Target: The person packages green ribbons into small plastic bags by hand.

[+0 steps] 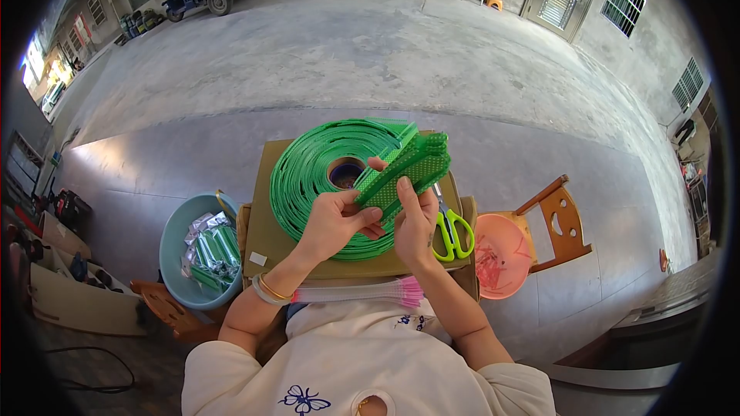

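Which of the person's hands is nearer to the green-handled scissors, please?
Right. The right hand sits just beside the scissors; the left hand is farther off, past the right one. Both grip the green strips.

Green scissors (453, 235) lie on the cardboard worktop (262, 233). Blue basin (174, 248) left of it; pink basin (514, 237) right.

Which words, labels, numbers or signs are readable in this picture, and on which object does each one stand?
No text here can be read.
The white sticker on the cardboard box: too small to read.
The red sign at the far left: blurred.
The packets in the blue basin: print not legible.
The green strips: no writing visible.
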Demonstrator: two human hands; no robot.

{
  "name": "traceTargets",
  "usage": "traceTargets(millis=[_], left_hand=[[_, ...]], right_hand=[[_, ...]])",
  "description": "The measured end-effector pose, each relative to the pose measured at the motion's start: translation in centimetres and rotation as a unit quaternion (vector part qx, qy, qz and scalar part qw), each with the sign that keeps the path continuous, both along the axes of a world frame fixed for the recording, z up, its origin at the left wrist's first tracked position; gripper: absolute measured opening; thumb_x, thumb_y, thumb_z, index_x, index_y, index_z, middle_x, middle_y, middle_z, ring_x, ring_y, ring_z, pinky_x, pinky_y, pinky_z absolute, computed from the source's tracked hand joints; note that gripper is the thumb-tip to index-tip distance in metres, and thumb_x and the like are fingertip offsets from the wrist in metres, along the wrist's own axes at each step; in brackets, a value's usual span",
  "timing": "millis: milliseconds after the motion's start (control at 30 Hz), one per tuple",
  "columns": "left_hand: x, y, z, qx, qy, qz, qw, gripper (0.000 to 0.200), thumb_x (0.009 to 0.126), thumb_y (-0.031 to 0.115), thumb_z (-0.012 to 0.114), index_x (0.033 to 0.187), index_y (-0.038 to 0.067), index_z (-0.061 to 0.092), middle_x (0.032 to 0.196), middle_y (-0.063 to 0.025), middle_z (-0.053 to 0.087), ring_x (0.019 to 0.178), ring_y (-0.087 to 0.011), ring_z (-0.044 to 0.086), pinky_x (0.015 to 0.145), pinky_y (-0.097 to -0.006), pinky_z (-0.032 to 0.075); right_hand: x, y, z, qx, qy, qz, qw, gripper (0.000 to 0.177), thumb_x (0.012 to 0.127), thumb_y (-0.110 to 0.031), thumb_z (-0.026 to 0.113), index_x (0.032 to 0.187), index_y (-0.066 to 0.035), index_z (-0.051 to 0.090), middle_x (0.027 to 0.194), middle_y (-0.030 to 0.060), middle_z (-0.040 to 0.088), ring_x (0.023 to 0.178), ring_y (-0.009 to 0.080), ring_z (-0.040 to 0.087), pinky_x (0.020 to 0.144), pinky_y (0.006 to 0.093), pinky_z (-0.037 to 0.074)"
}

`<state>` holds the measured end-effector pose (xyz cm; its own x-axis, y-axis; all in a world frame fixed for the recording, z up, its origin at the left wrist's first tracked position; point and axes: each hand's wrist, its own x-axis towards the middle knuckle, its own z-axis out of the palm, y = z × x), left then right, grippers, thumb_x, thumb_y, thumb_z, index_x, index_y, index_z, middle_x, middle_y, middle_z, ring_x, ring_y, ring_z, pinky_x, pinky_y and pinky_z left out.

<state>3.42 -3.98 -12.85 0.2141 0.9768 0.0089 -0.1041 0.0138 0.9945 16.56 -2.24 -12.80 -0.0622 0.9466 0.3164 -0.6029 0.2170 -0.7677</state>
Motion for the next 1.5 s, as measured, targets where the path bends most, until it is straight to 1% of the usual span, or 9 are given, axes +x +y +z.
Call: traceTargets(millis=[200,433,567,767,967,1133,1267,1333,1500], left_hand=[[-1.3,0.0,0.1,-0.01,0.135,-0.118,0.984,0.021,0.084,0.004,0.058,0.104,-0.004,0.056,0.087,-0.0092,0.065,0.078,-0.0151,0.064,0.072,-0.0261,0.052],[-4.0,1.2,3.9,0.09,-0.075,-0.042,0.992,0.044,0.084,0.014,0.061,0.124,0.0,0.046,0.106,-0.0127,0.061,0.091,-0.0144,0.06,0.079,-0.029,0.051],[-5.1,1.9,4.1,0.101,0.046,-0.059,0.992,0.044,0.082,0.006,0.062,0.123,0.0,0.047,0.103,-0.011,0.061,0.085,-0.0117,0.059,0.075,-0.0261,0.052],[-3.8,0.7,5.8,0.092,0.008,-0.021,0.996,0.03,0.077,0.003,0.066,0.107,-0.001,0.061,0.091,-0.006,0.064,0.076,-0.0093,0.06,0.068,-0.0218,0.052],[-4.0,0.6,5.3,0.212,0.302,0.061,0.928,0.025,0.075,0.002,0.067,0.1,0.0,0.065,0.087,-0.0082,0.066,0.067,-0.0077,0.059,0.063,-0.0192,0.049],[-3.7,0.7,4.2,0.202,0.252,0.114,0.94,0.023,0.077,0.004,0.066,0.098,-0.001,0.063,0.077,-0.0105,0.067,0.066,-0.0092,0.063,0.058,-0.0203,0.048],[-2.5,-0.9,4.2,0.108,0.204,0.142,0.963,0.019,0.077,0.003,0.063,0.095,-0.001,0.061,0.079,-0.0139,0.067,0.066,-0.0144,0.065,0.057,-0.024,0.049],[-2.7,-2.0,1.4,0.116,0.279,0.034,0.953,0.017,0.079,0.008,0.061,0.095,0.0,0.06,0.08,-0.0159,0.065,0.068,-0.0228,0.065,0.059,-0.0308,0.05],[-2.2,-6.3,-6.1,0.221,0.499,-0.213,0.81,0.022,0.08,0.016,0.057,0.095,0.002,0.061,0.082,-0.0168,0.063,0.073,-0.0318,0.061,0.064,-0.0394,0.049]], right_hand=[[0.3,-0.1,0.0,-0.058,0.016,0.105,0.993,0.023,0.095,-0.018,0.041,0.102,0.001,0.052,0.079,0.0064,0.057,0.066,0.0127,0.055,0.062,0.0228,0.045],[2.8,0.2,2.0,-0.115,-0.186,0.322,0.921,0.029,0.094,-0.028,0.044,0.102,-0.001,0.053,0.066,0.0005,0.052,0.053,0.0066,0.045,0.046,0.0196,0.034],[2.1,-0.5,2.2,-0.096,-0.271,0.279,0.916,0.029,0.093,-0.029,0.047,0.092,-0.002,0.058,0.06,0.001,0.053,0.046,0.0066,0.043,0.043,0.0198,0.033],[2.1,0.0,1.5,-0.058,-0.393,0.175,0.901,0.032,0.09,-0.029,0.05,0.078,-0.001,0.061,0.054,0.0,0.051,0.044,0.0056,0.043,0.042,0.0215,0.034],[1.9,-0.3,1.6,-0.051,-0.389,0.227,0.891,0.03,0.091,-0.028,0.049,0.082,-0.002,0.06,0.055,-0.001,0.05,0.048,0.0057,0.044,0.043,0.0213,0.034],[2.6,0.2,1.7,-0.09,-0.389,0.303,0.865,0.027,0.092,-0.026,0.046,0.087,-0.002,0.057,0.058,-0.003,0.047,0.049,0.004,0.04,0.042,0.0197,0.029],[3.0,1.0,0.8,-0.132,-0.33,0.223,0.908,0.026,0.093,-0.025,0.044,0.084,-0.004,0.054,0.057,-0.003,0.043,0.044,0.0042,0.032,0.041,0.0196,0.025],[4.0,1.6,1.4,-0.19,-0.239,0.194,0.932,0.026,0.094,-0.025,0.043,0.084,-0.003,0.052,0.056,-0.0025,0.042,0.043,0.0039,0.03,0.039,0.0193,0.024],[5.3,1.9,1.4,-0.155,-0.174,0.176,0.957,0.027,0.094,-0.024,0.04,0.085,-0.001,0.051,0.056,-0.0004,0.042,0.041,0.0046,0.029,0.037,0.0193,0.024]])
